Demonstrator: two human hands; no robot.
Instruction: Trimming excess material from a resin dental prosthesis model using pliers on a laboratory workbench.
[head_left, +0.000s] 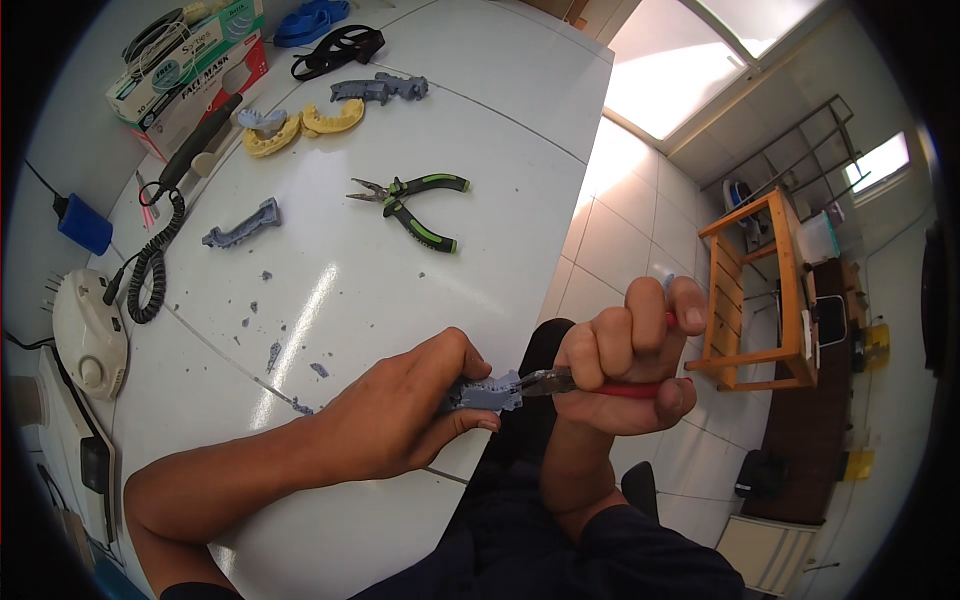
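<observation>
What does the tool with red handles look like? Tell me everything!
The red-handled tool looks like pliers: a dark, shiny metal head and two red handles, spread apart and partly covered. The person's right grip holds it just right of the white table in view. Its head points left, the tip seemingly touching a ragged grey-blue piece.

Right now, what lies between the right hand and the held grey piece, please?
In the head view, the metal nose of red-handled pliers lies between the right hand and the grey piece.

The fisheye head camera looks down, close above the table [320, 200] toward ten o'clock, farther from the floor [622, 222] toward two.
</observation>
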